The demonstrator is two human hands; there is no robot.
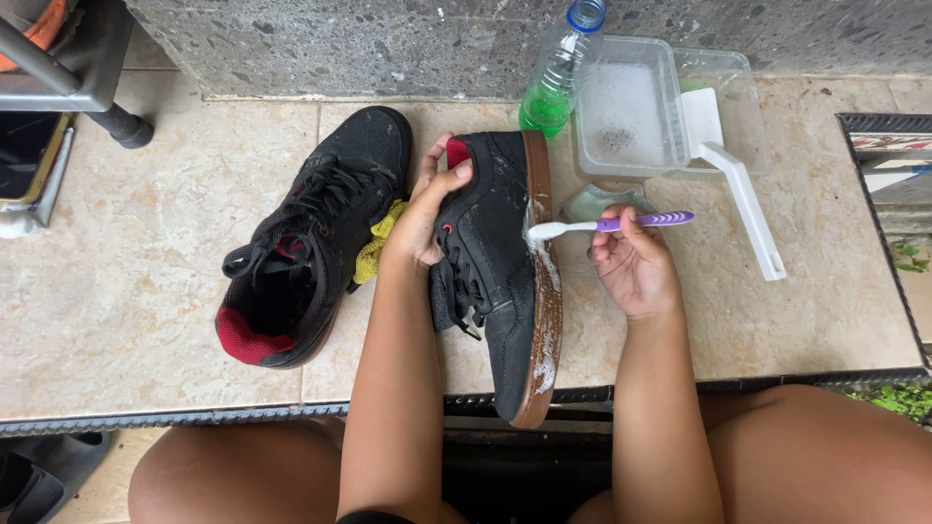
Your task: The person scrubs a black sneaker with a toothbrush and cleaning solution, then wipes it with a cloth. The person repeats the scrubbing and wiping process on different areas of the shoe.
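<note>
Outdoors, on a tiled floor, a person's left hand (424, 209) wraps its grip around the heel of a black shoe (500, 281) tipped on its side, brown sole facing right and streaked with foam. The right hand (633, 262) pinches a purple toothbrush (612, 224), bristles touching the sole edge. A second black shoe (311, 238) lies just left, a clear soapy tub (626, 112) beyond.
</note>
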